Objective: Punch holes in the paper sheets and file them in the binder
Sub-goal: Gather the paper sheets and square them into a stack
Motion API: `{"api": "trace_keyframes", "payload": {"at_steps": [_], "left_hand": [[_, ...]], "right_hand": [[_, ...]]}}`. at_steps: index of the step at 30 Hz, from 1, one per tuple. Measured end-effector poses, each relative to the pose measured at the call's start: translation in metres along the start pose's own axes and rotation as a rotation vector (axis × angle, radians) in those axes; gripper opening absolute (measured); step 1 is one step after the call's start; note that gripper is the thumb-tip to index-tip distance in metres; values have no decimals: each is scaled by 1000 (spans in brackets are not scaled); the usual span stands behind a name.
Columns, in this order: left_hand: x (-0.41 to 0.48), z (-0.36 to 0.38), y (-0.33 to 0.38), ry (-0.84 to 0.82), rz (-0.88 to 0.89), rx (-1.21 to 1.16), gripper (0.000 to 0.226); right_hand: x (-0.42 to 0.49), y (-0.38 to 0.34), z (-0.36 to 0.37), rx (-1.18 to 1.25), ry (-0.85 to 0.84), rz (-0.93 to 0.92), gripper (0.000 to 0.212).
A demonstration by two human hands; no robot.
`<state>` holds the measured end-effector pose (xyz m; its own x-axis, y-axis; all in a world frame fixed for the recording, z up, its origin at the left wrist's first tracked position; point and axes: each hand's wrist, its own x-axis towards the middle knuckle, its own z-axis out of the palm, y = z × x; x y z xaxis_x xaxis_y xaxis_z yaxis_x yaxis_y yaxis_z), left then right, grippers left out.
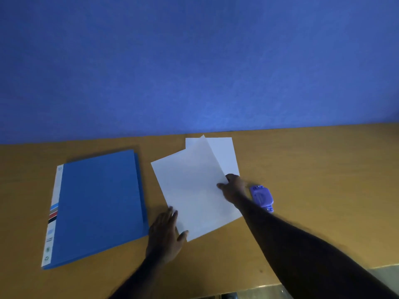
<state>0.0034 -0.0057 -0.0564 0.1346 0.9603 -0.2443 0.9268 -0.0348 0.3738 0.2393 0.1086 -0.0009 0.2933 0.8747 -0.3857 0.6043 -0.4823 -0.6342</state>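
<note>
Blue wall [194,61] backs a brown wooden surface [313,169], and the paper sheets [194,190] lie at its middle, fanned out of line, with the top one tilted over at least 1 squarer sheet behind.

The right hand [234,187] pinches the top sheet's right edge, thumb on top. The left hand [166,231] rests open, fingers straight, against the near left corner.

The step in hand looks like squaring the stack before punching. To do it well, the left hand should act as a flat stop while the right slides the loose sheet back until all edges meet. Tapping the long edge on the surface then keeps the holes aligned.

The purple hole punch [262,198] sits just beside the right hand, so the reach is short. The blue binder [97,208] lies closed on the left, near the left hand, and must be opened later.
</note>
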Motion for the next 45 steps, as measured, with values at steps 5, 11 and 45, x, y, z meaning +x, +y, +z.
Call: {"api": "trace_keyframes", "payload": {"at_steps": [5, 11, 45], "left_hand": [[2, 2, -1, 5, -3, 6, 82], [0, 2, 0, 16, 0, 5, 84], [62, -8, 26, -94, 104, 130, 78]], "right_hand": [[-2, -4, 27, -211, -5, 10, 59], [3, -9, 34, -172, -12, 35, 66], [26, 10, -7, -22, 115, 210, 58]]}}
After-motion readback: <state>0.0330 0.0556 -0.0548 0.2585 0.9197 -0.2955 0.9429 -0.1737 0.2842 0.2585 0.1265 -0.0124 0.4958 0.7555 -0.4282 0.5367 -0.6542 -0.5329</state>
